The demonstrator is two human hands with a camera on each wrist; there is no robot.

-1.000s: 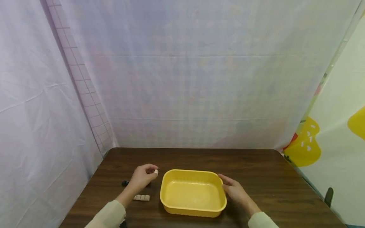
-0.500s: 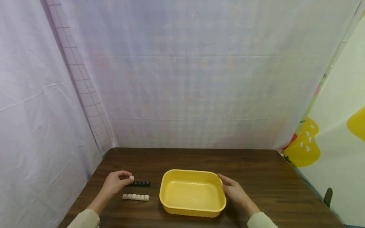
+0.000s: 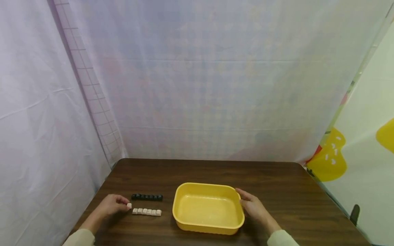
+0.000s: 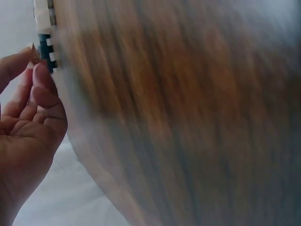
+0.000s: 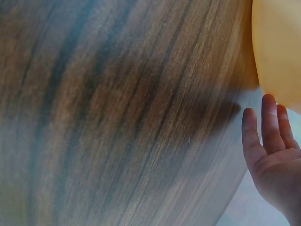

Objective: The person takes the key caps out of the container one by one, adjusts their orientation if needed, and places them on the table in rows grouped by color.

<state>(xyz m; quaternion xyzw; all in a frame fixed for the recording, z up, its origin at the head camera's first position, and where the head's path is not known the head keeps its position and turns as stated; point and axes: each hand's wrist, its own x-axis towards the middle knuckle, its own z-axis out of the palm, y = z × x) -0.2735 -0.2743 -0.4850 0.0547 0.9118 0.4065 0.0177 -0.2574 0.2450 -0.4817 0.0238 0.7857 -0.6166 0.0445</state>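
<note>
My left hand (image 3: 112, 205) pinches a white keycap (image 3: 129, 206) between thumb and fingertips, just off the left end of a row of white keycaps (image 3: 147, 212). Behind that row lies a parallel line of black keycaps (image 3: 147, 197). In the left wrist view, the fingertips of the left hand (image 4: 33, 108) overlap the dark keycaps (image 4: 46, 49). A yellow plastic basin (image 3: 208, 229) stands to the right of both rows, with nothing inside. My right hand (image 3: 253, 206) lies with straight fingers against the basin's right side; in the right wrist view its fingertips reach the yellow wall (image 5: 280, 52).
Everything rests on a dark wood-grain table (image 3: 277, 181). Pale curtains (image 3: 209, 85) hang behind it and on the left. At the right is a sheet with yellow shapes (image 3: 329, 157).
My left hand has moved left and toward me with the white keycap, from beside the basin, past the black row, to the white row's left end. The right hand stays at the basin.
</note>
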